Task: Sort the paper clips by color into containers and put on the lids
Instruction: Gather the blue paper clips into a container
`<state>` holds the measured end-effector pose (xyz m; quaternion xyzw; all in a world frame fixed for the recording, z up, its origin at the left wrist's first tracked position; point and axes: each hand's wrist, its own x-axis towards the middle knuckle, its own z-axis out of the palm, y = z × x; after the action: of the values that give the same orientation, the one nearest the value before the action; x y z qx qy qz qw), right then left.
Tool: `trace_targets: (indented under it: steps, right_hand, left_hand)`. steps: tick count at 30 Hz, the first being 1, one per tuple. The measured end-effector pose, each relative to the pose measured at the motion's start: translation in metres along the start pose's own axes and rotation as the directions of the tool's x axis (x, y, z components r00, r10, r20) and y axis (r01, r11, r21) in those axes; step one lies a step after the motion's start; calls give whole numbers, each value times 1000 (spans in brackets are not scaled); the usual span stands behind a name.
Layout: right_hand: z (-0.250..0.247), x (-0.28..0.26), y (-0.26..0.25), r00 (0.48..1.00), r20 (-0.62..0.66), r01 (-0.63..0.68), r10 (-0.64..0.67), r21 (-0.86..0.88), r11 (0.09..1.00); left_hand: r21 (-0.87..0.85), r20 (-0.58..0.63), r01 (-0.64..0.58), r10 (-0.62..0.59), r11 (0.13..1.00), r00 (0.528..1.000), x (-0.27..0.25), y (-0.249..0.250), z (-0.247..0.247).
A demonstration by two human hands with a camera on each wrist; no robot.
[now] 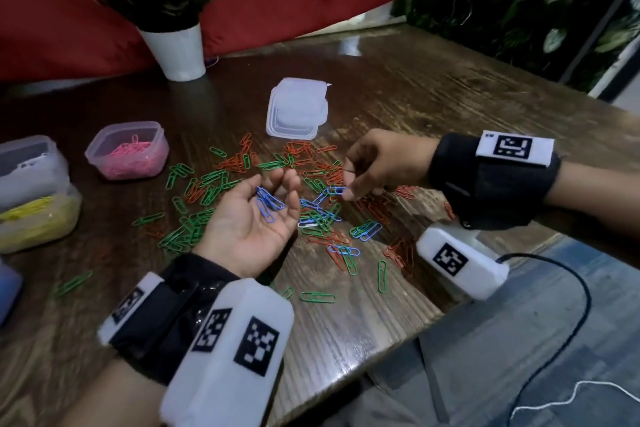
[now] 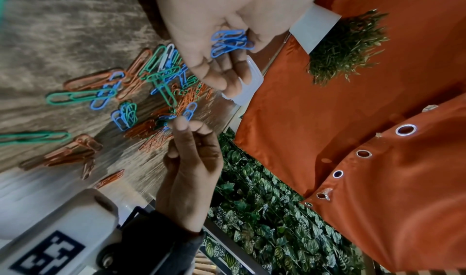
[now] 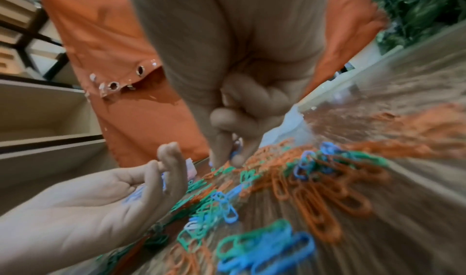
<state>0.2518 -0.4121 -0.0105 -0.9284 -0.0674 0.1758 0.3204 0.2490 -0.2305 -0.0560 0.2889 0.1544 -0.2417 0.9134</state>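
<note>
Dark wood-grain worktop carrying loose green, orange and blue paper clips lying scattered mid-surface. Stack of clear lids sitting behind them. Pink-clip container and yellow-clip container standing left. White plant pot standing at rear.

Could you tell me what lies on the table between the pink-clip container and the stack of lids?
In the head view, between the pink-clip container and the stack of lids, mostly bare wooden table; a few green and red clips lie along its near edge.

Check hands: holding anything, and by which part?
Right hand pinches one blue clip by its end. Left hand, palm up, cups several blue clips loose on the palm.
</note>
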Motion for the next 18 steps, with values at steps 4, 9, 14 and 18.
trace_targets:
  steps: [4,9,14,18]
  right_hand:
    - [-1,-1,-13,986,-158,39,-58,-120,992]
    - [12,-8,-47,904,-361,180,-229,-165,970]
    - [16,-4,-63,895,-329,243,-302,-209,947]
    - [-26,8,-34,895,-403,140,-192,-154,978]
  left_hand:
    - [-24,22,-3,4,1000,1000,-2,-1,1]
    - [-79,88,8,-1,997,996,-7,-6,10]
    - [-204,88,22,-4,979,996,-8,-5,10]
    - [-197,47,51,-43,979,998,-9,15,-8]
